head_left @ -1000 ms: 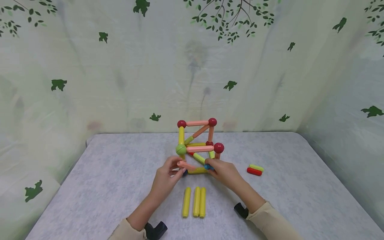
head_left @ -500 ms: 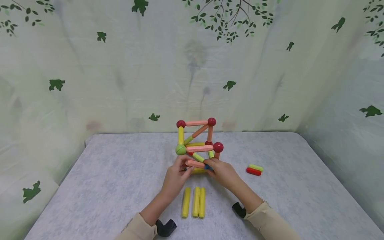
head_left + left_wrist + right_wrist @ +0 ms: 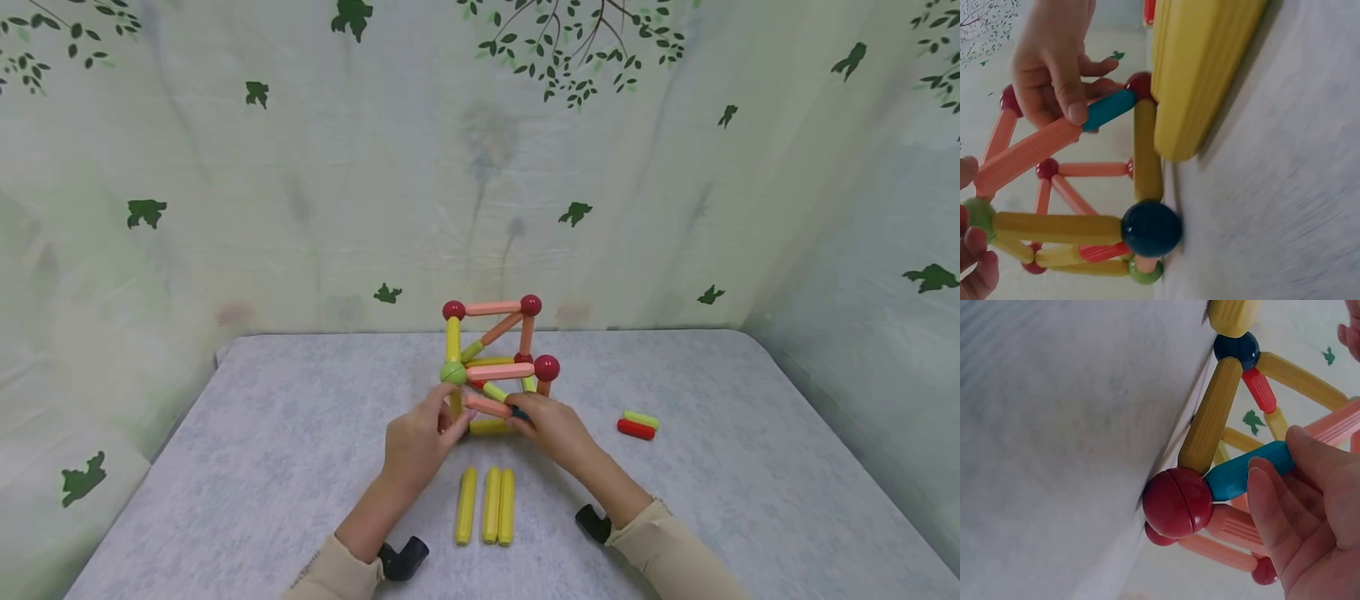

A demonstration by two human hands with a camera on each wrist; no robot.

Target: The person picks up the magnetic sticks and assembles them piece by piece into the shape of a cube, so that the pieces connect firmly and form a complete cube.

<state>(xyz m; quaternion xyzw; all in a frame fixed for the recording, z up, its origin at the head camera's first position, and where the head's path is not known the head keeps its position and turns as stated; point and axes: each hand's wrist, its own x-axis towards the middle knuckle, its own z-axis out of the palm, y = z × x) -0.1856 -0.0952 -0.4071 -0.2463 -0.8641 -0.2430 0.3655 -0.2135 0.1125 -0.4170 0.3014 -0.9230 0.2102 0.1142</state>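
Observation:
A frame of magnetic sticks and balls stands mid-table. Its dark red ball (image 3: 1179, 503) sits low at the right, its dark blue ball (image 3: 1152, 228) low at the left. My right hand (image 3: 558, 429) pinches the short blue stick (image 3: 1244, 472) near its join with a pink stick (image 3: 1029, 156). The blue stick's other end meets the dark red ball. At the pink stick's upper end, my left hand (image 3: 418, 442) has its fingers beside the green ball (image 3: 980, 215). Whether they grip the ball or the stick's end cannot be told. A yellow stick (image 3: 1057, 228) joins the green and blue balls.
Several yellow sticks (image 3: 466, 506) lie on the table (image 3: 300, 400) in front of the frame. A short red stick (image 3: 636, 429) and a light green stick (image 3: 641, 418) lie to the right. A leaf-printed curtain (image 3: 337, 167) hangs behind.
My left hand has carried the pink stick rightward to meet the blue stick, then shifted back left toward the green ball, leaving the pink stick's end visible. My right hand keeps its pinch.

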